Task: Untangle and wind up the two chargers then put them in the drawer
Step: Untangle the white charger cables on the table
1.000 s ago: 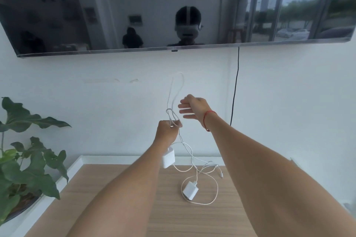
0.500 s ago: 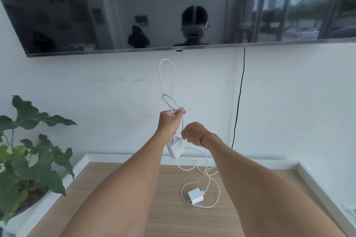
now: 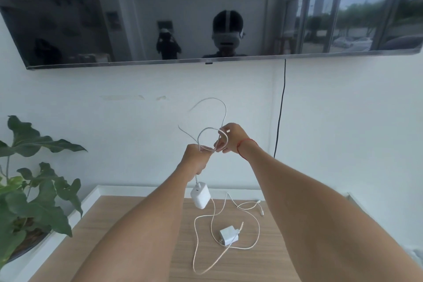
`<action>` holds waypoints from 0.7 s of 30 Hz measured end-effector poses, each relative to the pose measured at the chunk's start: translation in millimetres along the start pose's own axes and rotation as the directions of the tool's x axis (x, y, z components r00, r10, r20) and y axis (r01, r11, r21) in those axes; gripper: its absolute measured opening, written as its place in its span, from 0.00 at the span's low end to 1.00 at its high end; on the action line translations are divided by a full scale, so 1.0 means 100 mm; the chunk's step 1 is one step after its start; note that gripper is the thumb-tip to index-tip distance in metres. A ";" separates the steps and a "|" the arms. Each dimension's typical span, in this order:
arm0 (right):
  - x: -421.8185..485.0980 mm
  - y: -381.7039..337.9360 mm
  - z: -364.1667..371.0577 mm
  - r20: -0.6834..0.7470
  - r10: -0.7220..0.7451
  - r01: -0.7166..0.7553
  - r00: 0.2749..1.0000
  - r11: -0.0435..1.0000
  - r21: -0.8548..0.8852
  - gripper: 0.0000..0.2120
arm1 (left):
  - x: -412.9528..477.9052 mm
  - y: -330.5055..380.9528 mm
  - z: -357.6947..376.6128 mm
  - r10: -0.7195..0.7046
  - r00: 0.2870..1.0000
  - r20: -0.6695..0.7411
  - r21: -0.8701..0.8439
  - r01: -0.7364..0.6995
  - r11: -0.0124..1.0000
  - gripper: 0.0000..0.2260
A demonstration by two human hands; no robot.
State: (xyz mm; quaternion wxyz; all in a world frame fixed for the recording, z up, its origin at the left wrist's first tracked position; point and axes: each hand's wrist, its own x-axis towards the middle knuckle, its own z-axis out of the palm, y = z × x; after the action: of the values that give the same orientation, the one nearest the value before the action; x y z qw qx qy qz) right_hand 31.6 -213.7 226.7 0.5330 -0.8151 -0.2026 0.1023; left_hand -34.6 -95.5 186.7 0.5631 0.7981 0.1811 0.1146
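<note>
White chargers point(image 3: 201, 197) and cables point(image 3: 212, 131), light wood-grain tabletop point(image 3: 146, 210), green plant point(image 3: 34, 190), red wrist string point(image 3: 243, 143), black wall cord point(image 3: 280, 110)

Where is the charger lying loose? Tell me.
Head view, lower centre: the loose charger lies on the table, right of and below the other charger, which dangles by its cable from the left hand.

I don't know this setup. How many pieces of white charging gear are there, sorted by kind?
Charger bricks: 2 (hanging brick, lying brick)
White cables: 2 (held cable, tabletop cable)
Total: 4
</note>
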 end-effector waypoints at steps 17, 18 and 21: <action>-0.02 0.01 0.01 -0.194 0.045 -0.005 0.980 0.979 0.203 0.09 | 0.00 0.00 -0.01 0.090 0.994 -0.058 -0.032 -0.092 0.995 0.12; -0.02 0.12 0.06 -0.175 0.059 -0.039 0.983 0.992 0.118 0.10 | 0.00 0.07 -0.03 0.092 0.993 -0.070 -0.081 -0.098 0.992 0.12; -0.08 0.31 0.20 0.073 0.104 -0.094 0.992 0.987 -0.130 0.16 | -0.03 0.26 -0.07 0.090 0.994 -0.055 -0.184 -0.099 0.978 0.11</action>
State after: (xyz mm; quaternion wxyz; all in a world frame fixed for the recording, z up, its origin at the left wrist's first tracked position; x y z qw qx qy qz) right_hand 24.0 -211.2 189.7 0.4660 -0.8516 -0.1892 0.1480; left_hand -35.8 -98.7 213.5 0.6249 0.7468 0.1443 0.1760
